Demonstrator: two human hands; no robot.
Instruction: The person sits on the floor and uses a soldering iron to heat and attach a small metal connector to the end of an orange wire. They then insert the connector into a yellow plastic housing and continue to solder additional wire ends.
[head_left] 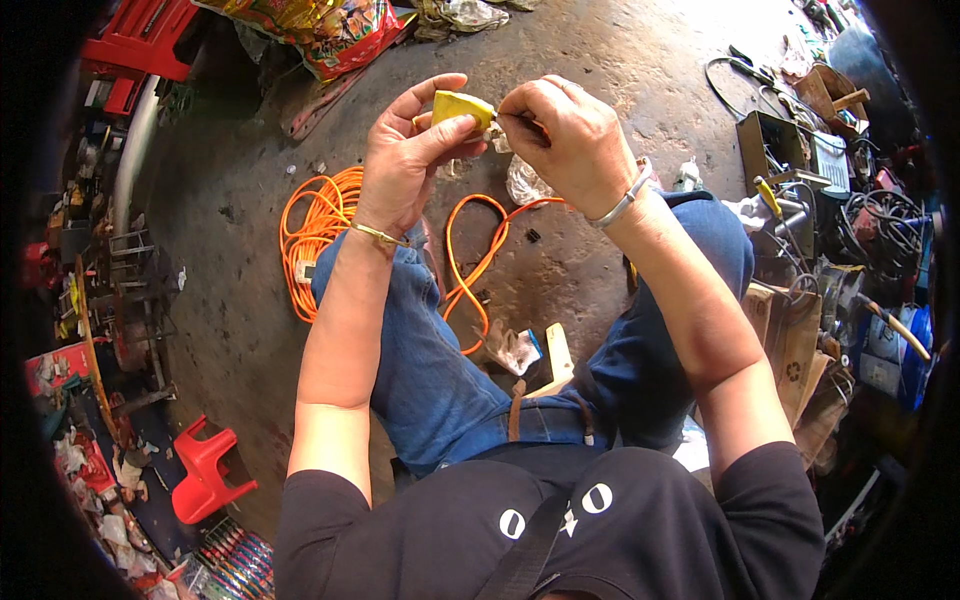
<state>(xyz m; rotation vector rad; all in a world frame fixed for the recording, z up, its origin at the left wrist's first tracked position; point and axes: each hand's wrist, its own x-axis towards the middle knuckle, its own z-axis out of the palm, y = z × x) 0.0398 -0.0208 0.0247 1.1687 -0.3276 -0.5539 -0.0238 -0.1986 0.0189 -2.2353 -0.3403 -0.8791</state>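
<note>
Above my knees, my left hand [425, 145] grips a small yellow wedge-shaped piece [460, 108], with the thumb pressed on its near side. What this piece is I cannot make out. My right hand [560, 125] is at its right end, thumb and fingers pinched together against or just beside its narrow tip. Whatever lies in that pinch is too small and hidden to name. On the floor below the hands runs an orange cable [480, 275], with its thick coil [315, 230] by my left knee. Clear crumpled plastic [525, 182] lies beneath my right hand.
A red plastic stool [208, 470] stands at the lower left. Toward the far side lies a colourful bag [320, 35]. Along the right are a metal box [765, 145], black cables [880, 225] and cardboard [785, 340]. A white-and-blue crumpled wrapper [515, 350] lies between my legs.
</note>
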